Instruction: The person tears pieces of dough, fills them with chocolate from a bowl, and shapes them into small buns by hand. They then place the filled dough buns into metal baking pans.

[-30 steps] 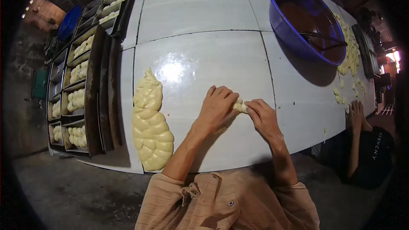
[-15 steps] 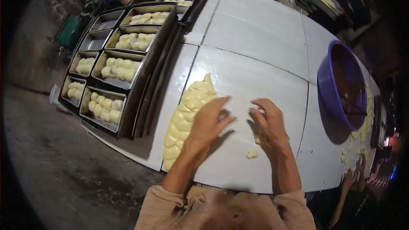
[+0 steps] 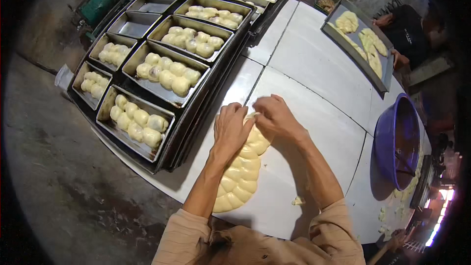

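Note:
A long slab of pale yellow dough [image 3: 240,179], with a bumpy, braided-looking surface, lies on the white tabletop in front of me. At its far end my left hand [image 3: 229,126] is closed on the dough's edge, fingers curled over and thumb against it. My right hand [image 3: 278,119] pinches the tip of the same dough, close beside the left. The undersides of my fingers are hidden. Nearer to me on the right, a small dough scrap [image 3: 298,200] lies by my right forearm.
Metal loaf pans [image 3: 167,73], several holding rows of dough balls, stand at the left. A purple basin [image 3: 387,140] with a stick in it sits at the right. Far right, another person's hands hold a grey tray [image 3: 360,44] of flat dough pieces. More scraps lie near the basin.
Both hands have moved from apart over the table to the dough's far end and taken hold of it. The grey tray is now closer, over the table's far right side.

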`<control>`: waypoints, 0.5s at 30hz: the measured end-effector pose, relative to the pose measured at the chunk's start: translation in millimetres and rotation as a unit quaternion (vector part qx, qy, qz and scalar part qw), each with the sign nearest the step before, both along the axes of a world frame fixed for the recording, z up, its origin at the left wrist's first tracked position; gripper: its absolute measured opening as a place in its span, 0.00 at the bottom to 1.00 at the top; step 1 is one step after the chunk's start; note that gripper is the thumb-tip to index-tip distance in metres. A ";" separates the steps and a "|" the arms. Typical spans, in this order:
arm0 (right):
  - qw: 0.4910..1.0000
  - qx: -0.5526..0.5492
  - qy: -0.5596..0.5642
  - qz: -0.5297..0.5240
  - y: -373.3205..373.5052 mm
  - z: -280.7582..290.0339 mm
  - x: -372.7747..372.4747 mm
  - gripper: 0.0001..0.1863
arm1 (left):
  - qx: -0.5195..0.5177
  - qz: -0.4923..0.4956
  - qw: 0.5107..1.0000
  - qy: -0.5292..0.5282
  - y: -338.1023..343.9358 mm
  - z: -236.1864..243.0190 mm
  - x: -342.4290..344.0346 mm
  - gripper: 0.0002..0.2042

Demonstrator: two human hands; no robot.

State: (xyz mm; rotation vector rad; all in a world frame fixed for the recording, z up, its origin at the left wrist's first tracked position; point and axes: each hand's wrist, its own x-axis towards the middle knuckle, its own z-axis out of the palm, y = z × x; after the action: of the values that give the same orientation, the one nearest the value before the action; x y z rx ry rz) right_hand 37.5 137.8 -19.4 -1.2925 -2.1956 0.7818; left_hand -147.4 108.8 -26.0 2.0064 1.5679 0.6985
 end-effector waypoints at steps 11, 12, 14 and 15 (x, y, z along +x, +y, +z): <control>0.992 -0.122 0.041 -0.005 -1.9 16.6 33.5 0.13 | -0.079 -0.046 0.986 -0.137 8.4 10.0 9.4 0.12; 0.992 -0.111 -0.043 0.038 -0.5 20.6 34.4 0.14 | -0.061 -0.055 0.989 -0.120 9.5 8.6 8.3 0.12; 0.995 -0.071 -0.046 0.053 4.2 9.6 43.1 0.14 | -0.064 -0.063 0.988 -0.128 9.0 9.4 5.3 0.12; 0.994 -0.109 -0.009 0.026 6.9 7.4 50.7 0.13 | -0.037 -0.067 0.993 -0.091 7.3 11.1 2.7 0.11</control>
State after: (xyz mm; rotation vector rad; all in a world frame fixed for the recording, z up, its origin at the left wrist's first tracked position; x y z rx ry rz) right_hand 88.2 144.8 -12.0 -1.3520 -2.2144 1.0586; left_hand -144.7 116.1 -14.9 1.9164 1.3217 0.7375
